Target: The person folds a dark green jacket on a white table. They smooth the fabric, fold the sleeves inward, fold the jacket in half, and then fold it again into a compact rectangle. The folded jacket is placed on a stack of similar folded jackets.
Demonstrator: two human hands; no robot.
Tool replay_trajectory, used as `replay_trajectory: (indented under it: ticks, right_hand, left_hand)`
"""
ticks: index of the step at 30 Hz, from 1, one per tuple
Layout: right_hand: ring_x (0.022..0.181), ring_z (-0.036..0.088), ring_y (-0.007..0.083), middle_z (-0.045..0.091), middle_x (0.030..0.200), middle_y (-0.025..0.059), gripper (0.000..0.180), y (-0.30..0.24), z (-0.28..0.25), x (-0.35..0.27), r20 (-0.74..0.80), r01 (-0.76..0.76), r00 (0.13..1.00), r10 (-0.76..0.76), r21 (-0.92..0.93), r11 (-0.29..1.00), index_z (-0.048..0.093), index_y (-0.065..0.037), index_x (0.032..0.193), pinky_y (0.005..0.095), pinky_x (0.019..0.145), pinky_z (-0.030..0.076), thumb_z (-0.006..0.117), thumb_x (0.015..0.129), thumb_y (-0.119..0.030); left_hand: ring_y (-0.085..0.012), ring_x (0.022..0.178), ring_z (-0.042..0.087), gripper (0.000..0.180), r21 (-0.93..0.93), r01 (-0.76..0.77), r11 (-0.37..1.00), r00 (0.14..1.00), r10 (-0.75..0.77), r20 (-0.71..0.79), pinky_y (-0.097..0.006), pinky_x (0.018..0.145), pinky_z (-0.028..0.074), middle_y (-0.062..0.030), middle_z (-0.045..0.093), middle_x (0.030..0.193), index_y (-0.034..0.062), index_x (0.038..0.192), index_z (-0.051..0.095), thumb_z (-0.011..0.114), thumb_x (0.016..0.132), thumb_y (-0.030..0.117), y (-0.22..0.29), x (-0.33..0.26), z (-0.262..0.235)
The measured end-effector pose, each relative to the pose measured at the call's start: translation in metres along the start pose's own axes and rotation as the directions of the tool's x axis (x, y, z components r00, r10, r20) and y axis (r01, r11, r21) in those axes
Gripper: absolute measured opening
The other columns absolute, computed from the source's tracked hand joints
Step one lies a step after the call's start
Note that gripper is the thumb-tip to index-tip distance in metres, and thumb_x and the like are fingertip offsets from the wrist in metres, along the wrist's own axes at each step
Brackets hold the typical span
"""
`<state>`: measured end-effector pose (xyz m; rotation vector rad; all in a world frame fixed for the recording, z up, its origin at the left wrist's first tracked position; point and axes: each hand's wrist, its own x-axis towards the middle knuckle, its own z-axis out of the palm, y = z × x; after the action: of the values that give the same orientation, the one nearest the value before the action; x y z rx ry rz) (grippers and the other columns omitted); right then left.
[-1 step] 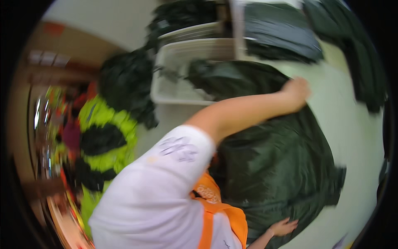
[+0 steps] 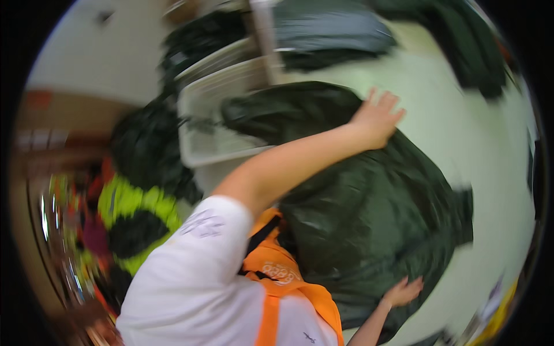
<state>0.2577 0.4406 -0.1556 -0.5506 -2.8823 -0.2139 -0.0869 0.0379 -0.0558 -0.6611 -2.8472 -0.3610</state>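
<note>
Dark green garment (image 2: 358,213) spread across the counter (image 2: 479,144), centre to lower right of the head view
Laid out, not folded; left hand (image 2: 378,119) wide at its upper edge, right hand (image 2: 403,292) fingers apart near lower right; blur obscures contact, left forearm (image 2: 283,167) covers part, and whether its upper end enters the white crate (image 2: 213,160), upper left, is unclear

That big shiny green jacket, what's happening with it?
Someone in an orange apron has the dark green jacket spread out on a pale table. The left hand, fingers spread, is at its upper edge; the right hand, also open, is at the lower part. One end reaches over a white bin.
</note>
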Motion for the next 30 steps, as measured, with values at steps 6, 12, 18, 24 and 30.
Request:
replay_trajectory:
  ticks: [6, 12, 18, 24, 30]
  right_hand:
    - [0.133, 0.028, 0.0424, 0.029, 0.148, 0.0189, 0.067, 0.01, 0.006, 0.0, 0.081, -0.2, 0.978, 0.192, 0.094, 0.975, 0.035, -0.013, 0.143, 0.0563, 0.105, 0.023, 0.057, 0.085, -0.039]
    - [0.132, 0.027, 0.0426, 0.029, 0.148, 0.0178, 0.064, -0.007, -0.002, 0.012, 0.189, -0.505, 0.855, 0.483, 0.094, 0.858, 0.04, -0.016, 0.14, 0.0585, 0.106, 0.02, 0.059, 0.084, -0.041]
    - [0.107, 0.049, 0.0356, 0.051, 0.116, 0.0173, 0.056, -0.102, -0.03, 0.144, 0.04, -0.301, 0.939, 0.343, 0.58, 0.757, 0.05, -0.001, 0.12, 0.0404, 0.09, 0.044, 0.073, 0.071, -0.016]
    - [0.059, 0.06, 0.016, 0.066, 0.071, 0.0098, 0.015, -0.059, 0.02, 0.158, 0.344, -0.546, 0.751, 0.563, 0.804, 0.237, 0.067, 0.002, 0.092, 0.03, 0.059, 0.048, 0.065, 0.085, -0.011]
    - [0.072, 0.062, 0.0119, 0.07, 0.082, 0.0098, 0.023, -0.064, 0.033, 0.168, 0.233, -0.535, 0.76, 0.606, 0.754, 0.381, 0.07, 0.001, 0.096, 0.0262, 0.07, 0.049, 0.073, 0.08, -0.015]
  left_hand:
    - [-0.0343, 0.138, 0.023, 0.071, -0.336, -0.49, 0.804, 0.825, 0.553, 0.12, -0.059, 0.109, 0.016, -0.0105, 0.029, 0.149, 0.0231, 0.137, 0.043, 0.066, 0.076, 0.052, 0.151, 0.006, 0.066]
    - [-0.0376, 0.136, 0.024, 0.07, 0.014, -0.171, 0.985, 0.971, 0.166, 0.173, -0.055, 0.108, 0.019, -0.0158, 0.035, 0.144, 0.0122, 0.133, 0.047, 0.067, 0.076, 0.049, 0.165, 0.07, 0.13]
    - [-0.029, 0.087, 0.057, 0.011, -0.451, -0.469, 0.76, 0.872, 0.478, -0.101, -0.038, 0.075, 0.043, -0.009, 0.06, 0.09, 0.0066, 0.091, 0.06, 0.059, 0.083, 0.014, 0.277, 0.053, 0.126]
    - [-0.0342, 0.065, 0.064, 0.047, -0.342, -0.005, 0.94, 0.829, 0.195, 0.524, -0.044, 0.058, 0.049, -0.0143, 0.065, 0.068, 0.0034, 0.074, 0.067, 0.061, 0.081, 0.05, 0.276, 0.067, 0.148]
    - [-0.0303, 0.084, 0.067, 0.035, -0.27, 0.009, 0.963, 0.724, 0.18, 0.666, -0.041, 0.069, 0.054, -0.0151, 0.068, 0.084, 0.0056, 0.083, 0.071, 0.063, 0.081, 0.04, 0.304, 0.085, 0.15]
